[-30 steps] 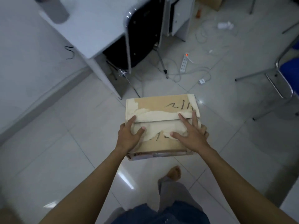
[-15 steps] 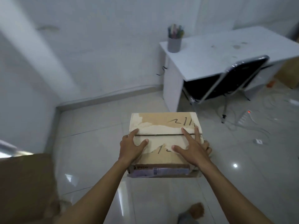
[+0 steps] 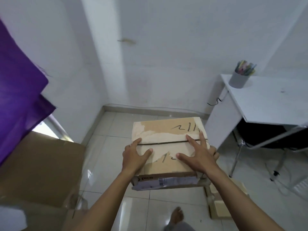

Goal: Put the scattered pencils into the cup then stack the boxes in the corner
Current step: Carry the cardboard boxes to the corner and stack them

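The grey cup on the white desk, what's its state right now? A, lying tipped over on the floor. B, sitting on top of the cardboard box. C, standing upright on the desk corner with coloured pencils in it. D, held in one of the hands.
C: the grey cup stands upright on the near corner of the white desk with coloured pencils sticking out, while both hands hold the cardboard box.

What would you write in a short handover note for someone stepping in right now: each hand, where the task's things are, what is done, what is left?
Left hand and right hand: both grip the cardboard box, held in the air facing the room corner.
Pencils stand in the grey cup on the white desk; none lie loose in view.
Large box is at left, small box on the floor at right.
Left: set this box in the corner, stack the others.
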